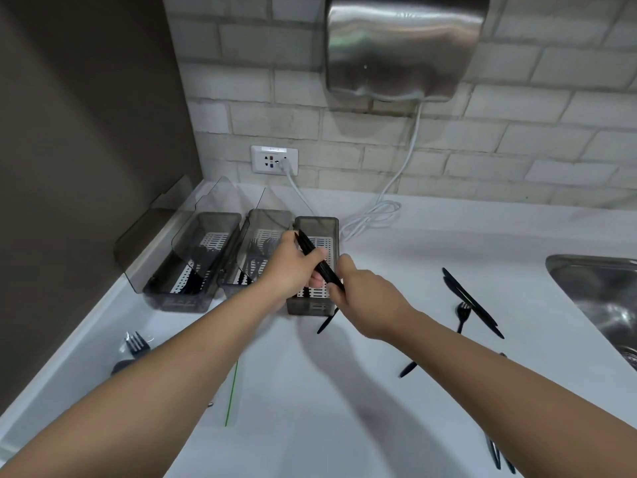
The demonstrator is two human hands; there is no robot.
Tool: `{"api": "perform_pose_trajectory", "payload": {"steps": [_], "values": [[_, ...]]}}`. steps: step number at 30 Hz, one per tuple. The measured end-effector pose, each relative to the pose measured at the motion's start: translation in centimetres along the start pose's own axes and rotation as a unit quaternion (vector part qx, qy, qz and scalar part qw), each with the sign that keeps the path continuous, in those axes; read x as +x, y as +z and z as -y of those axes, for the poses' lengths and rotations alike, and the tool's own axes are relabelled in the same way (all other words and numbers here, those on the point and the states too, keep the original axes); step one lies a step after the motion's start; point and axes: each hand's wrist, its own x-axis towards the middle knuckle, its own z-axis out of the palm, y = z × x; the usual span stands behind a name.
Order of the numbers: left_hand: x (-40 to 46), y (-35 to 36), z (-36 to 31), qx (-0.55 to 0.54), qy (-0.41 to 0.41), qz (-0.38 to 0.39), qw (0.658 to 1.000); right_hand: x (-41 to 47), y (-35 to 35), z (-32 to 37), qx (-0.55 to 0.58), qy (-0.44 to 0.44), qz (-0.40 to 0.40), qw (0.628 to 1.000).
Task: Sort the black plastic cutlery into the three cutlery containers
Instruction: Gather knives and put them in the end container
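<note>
item: black knives bundle [315, 258], gripped by left hand [293, 267] and right hand [358, 288] over right container [312, 307]; two containers [193, 298] alongside left; loose knives [472, 301] near sink [565, 270] edge; bare counter [310, 391] in front.

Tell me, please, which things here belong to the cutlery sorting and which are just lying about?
Job:
three containers
knives held by both hands
loose knives
forks

Lying about:
hand dryer
cable
socket
sink
</note>
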Motion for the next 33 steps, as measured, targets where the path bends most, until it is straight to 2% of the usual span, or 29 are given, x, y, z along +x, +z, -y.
{"api": "perform_pose_trajectory", "payload": {"steps": [3,7,10,14,20,23,28,33], "values": [[1.3,-0.4,-0.6,0.032,0.003,-0.013,0.999,1.8,-0.1,0.6,0.009,0.023,0.005,1.0],[3.3,-1.0,-1.4,0.051,0.007,-0.025,0.998,4.7,0.1,0.4,0.154,0.049,0.008,0.987],[4.6,-1.2,-1.8,0.063,0.005,-0.017,0.998,6.6,0.4,0.1,0.202,0.08,-0.014,0.976],[5.4,-1.5,-1.2,0.162,0.028,-0.001,0.986,9.4,1.4,-0.3,0.22,0.152,-0.047,0.962],[5.8,-2.3,-0.1,0.301,0.057,-0.017,0.952,12.4,3.4,0.3,0.109,0.2,0.021,0.974],[6.0,-2.6,0.2,0.322,0.074,-0.026,0.944,13.0,4.6,0.8,0.062,0.215,0.055,0.973],[6.2,-2.9,0.3,0.327,0.088,-0.02,0.941,13.2,5.7,1.2,0.002,0.196,0.07,0.978],[5.7,-3.4,0.2,0.329,0.089,-0.005,0.94,13.0,5.9,1.3,-0.008,0.198,0.076,0.977]]}}
